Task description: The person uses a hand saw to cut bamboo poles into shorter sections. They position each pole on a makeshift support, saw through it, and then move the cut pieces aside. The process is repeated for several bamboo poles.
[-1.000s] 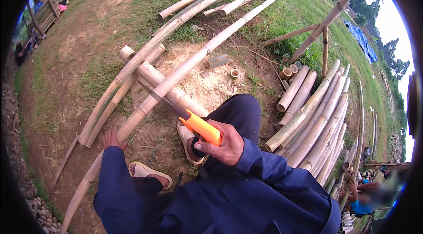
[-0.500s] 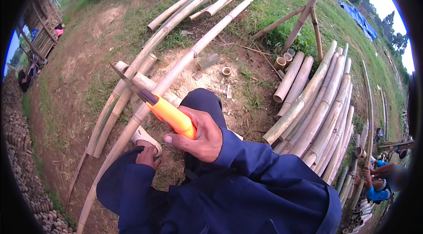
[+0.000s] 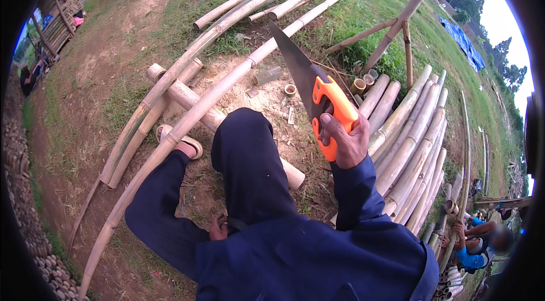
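My right hand (image 3: pixel 347 137) is closed round the orange handle (image 3: pixel 342 109) of a handsaw, raised to the right of my knee. Its tapering steel blade (image 3: pixel 296 62) points up and to the left, clear of the bamboo. Low beside my lap is my left hand (image 3: pixel 217 227), close to a dark strap; its fingers are mostly hidden. A long bamboo pole (image 3: pixel 221 88) slants past my left leg, resting across a shorter, thick bamboo log (image 3: pixel 190 97) on the ground. My left foot, in a light clog (image 3: pixel 180 141), is beside the long pole.
More long poles (image 3: pixel 187 57) lie to the left and ahead. Cut bamboo lengths (image 3: pixel 417 125) are stacked on the right beside a propped wooden post (image 3: pixel 406 14). Short offcuts (image 3: pixel 268 76) and sawdust lie ahead of my knee. Another person in blue (image 3: pixel 472 255) handles bamboo at far right.
My right hand has swung the saw to the right and turned its blade more upright, away from the long pole. My left hand has drawn back from near the clog to my lap.
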Action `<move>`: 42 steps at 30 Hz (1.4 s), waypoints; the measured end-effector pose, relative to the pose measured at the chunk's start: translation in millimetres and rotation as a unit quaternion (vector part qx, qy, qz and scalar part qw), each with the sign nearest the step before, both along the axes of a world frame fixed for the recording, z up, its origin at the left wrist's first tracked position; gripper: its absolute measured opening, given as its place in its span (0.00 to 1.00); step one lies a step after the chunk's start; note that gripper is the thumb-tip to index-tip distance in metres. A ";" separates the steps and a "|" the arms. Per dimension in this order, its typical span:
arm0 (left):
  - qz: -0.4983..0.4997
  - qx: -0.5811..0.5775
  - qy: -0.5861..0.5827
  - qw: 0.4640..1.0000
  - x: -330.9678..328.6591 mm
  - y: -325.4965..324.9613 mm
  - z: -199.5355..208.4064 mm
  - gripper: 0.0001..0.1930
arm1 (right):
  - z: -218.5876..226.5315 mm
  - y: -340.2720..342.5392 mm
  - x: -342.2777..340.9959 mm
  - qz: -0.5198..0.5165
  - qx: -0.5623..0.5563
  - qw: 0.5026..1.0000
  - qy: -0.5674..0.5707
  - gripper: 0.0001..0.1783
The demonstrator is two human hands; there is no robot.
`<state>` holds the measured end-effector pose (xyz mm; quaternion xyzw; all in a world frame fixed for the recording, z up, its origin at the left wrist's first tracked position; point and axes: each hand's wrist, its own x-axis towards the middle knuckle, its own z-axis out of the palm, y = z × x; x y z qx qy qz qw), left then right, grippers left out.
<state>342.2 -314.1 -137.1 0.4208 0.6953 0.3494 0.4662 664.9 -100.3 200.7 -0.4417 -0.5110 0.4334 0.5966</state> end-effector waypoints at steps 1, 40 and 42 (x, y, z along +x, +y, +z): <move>0.025 0.001 -0.019 1.000 4.0 -1.3 15.2 0.23 | -6.3 0.7 0.7 -0.023 -0.011 1.000 -0.008 0.14; -0.137 0.235 0.242 0.931 68.6 123.5 134.2 0.16 | -2.4 -39.3 13.8 -0.105 0.009 0.994 0.012 0.12; -0.171 0.239 0.188 0.937 67.2 126.2 138.5 0.15 | 1.9 -41.4 10.7 -0.088 0.014 0.996 0.028 0.13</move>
